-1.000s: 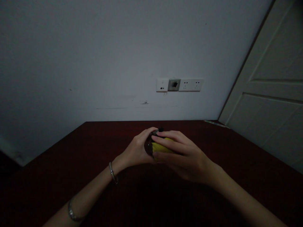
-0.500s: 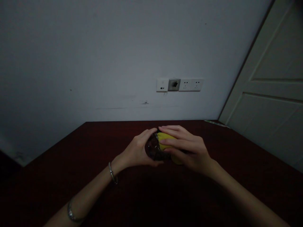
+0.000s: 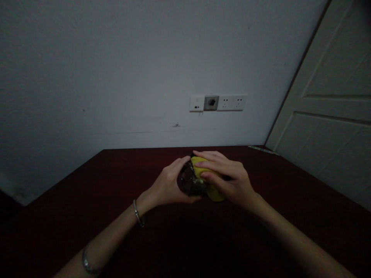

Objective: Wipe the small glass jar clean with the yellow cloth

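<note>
My left hand [image 3: 167, 180] is wrapped around a clear, dark-looking glass vessel [image 3: 188, 182], thumb below and fingers over the top. Its exact kind is hard to make out in the dim light. In my right hand [image 3: 233, 173] is a yellow cloth [image 3: 216, 193], pressed against the right side of the glass. The fingers of that hand lie over the cloth, and part of it hangs below them. Both hands hold the glass just above the dark red table [image 3: 139, 162].
Behind the table rises a pale wall with a row of sockets [image 3: 232, 103]. A white panelled door [image 3: 327, 112] stands at the right. A thin printed strip [image 3: 263, 150] lies at the table's back right edge.
My right hand has shifted slightly up and left with the cloth, its thumb raised, baring more of the glass's lower right. My left hand keeps its hold. The view has moved a little.
</note>
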### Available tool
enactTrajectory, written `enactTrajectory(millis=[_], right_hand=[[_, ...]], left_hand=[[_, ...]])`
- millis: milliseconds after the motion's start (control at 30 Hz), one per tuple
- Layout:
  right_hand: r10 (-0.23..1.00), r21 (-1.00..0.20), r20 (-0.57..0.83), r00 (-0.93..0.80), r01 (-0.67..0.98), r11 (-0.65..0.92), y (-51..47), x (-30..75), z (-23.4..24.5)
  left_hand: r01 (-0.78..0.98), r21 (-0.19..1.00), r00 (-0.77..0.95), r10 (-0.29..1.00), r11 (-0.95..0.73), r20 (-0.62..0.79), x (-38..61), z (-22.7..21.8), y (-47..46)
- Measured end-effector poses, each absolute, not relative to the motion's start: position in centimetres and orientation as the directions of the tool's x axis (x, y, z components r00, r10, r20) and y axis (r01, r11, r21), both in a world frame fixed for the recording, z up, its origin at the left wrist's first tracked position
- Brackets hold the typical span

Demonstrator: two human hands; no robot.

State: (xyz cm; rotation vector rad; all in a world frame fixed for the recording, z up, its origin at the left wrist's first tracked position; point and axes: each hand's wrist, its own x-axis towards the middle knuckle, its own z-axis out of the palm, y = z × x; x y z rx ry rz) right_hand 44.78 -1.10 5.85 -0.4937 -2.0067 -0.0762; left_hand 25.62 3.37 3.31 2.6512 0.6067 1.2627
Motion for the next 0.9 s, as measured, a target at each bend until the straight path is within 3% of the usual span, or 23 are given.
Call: enactTrajectory(millis=[100, 167, 333, 433, 700, 800, 900], right_hand=[[0.356, -0.248, 0.871, -0.338, 0.322, 0.914, -0.67, 45.14, 5.97], [0.343, -0.239, 0.874, -0.344, 0.311, 0.920, -0.68, 45.26, 5.90], [0.195, -0.023, 0.860, -0.471, 0.346, 0.938, -1.45, 45.16, 5.70], [0.157, 0.053, 0.832, -0.533, 0.357, 0.933, -1.63, 45.08, 5.64], [0.367, -0.279, 0.884, -0.289, 0.303, 0.911, -0.92, 44.77, 5.84], [0.343, -0.254, 0.900, -0.271, 0.314, 0.915, -1.06, 44.55, 5.69], [0.269, -0.134, 0.893, -0.362, 0.356, 0.925, -1.19, 44.49, 5.18]], left_hand=[[0.299, 0.273, 0.546, 0.398, -0.914, 0.737, 25.69, 3.32, 3.19], [0.292, 0.312, 0.539, 0.425, -0.904, 0.727, 25.74, 3.34, 3.13], [0.294, 0.533, 0.503, 0.602, -0.794, 0.620, 25.96, 3.29, 2.98], [0.256, 0.593, 0.485, 0.632, -0.764, 0.605, 26.07, 3.15, 2.91], [0.223, 0.619, 0.518, 0.629, -0.754, 0.580, 25.91, 3.02, 2.81], [0.228, 0.643, 0.503, 0.654, -0.731, 0.565, 26.02, 2.95, 2.86], [0.256, 0.661, 0.481, 0.686, -0.706, 0.546, 26.16, 2.77, 3.03]])
